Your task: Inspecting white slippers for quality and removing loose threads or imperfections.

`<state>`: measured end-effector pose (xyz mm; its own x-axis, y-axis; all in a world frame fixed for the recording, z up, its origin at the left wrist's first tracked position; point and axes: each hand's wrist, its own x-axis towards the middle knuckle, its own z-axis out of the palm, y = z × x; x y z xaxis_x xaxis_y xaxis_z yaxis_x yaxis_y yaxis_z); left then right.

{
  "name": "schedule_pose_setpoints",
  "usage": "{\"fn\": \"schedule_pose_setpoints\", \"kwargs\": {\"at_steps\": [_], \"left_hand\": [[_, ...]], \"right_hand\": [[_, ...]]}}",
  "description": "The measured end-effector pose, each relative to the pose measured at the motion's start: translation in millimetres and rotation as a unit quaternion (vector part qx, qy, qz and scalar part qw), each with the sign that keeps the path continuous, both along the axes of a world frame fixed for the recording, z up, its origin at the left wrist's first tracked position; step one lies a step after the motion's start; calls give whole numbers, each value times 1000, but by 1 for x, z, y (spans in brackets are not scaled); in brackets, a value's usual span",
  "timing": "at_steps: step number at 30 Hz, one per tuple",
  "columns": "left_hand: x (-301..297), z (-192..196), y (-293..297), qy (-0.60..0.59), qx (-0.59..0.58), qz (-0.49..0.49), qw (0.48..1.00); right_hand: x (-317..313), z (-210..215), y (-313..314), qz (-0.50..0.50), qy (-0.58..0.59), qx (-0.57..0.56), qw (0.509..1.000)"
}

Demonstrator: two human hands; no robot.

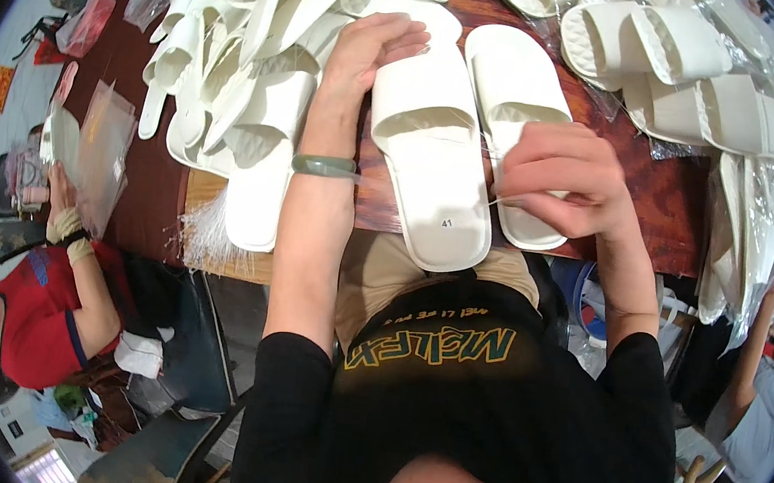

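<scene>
Two white slippers lie side by side on the dark wooden table, heels toward the person. Nearest, the right hand has its fingers pinched shut on a thin clear plastic tie over the right slipper. Farther, the left hand, jade bangle on its wrist, rests half-curled on the toe of the left slipper, steadying it. This looks like the pairing step; next the tie likely needs threading through both straps. Beyond lies a heap of loose slippers.
</scene>
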<state>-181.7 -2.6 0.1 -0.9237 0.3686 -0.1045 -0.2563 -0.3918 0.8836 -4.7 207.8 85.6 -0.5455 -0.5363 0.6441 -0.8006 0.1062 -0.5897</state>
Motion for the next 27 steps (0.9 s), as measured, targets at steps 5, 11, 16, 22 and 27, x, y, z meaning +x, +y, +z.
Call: {"fn": "schedule_pose_setpoints", "kwargs": {"at_steps": [5,11,16,22,27], "left_hand": [[-3,3,1,-10,-26,-11,1000],[9,17,10,64,-109,-2,992],[24,35,38,238,-152,31,959],[15,42,81,274,-316,-144,897],[13,31,83,194,-258,-204,924]], "right_hand": [[54,-17,23,-156,-37,-141,977],[109,-53,15,-354,-126,-182,909],[108,-62,14,-451,-196,-102,865],[75,-58,20,-487,-175,35,855],[26,-60,14,-493,-102,195,842]]}}
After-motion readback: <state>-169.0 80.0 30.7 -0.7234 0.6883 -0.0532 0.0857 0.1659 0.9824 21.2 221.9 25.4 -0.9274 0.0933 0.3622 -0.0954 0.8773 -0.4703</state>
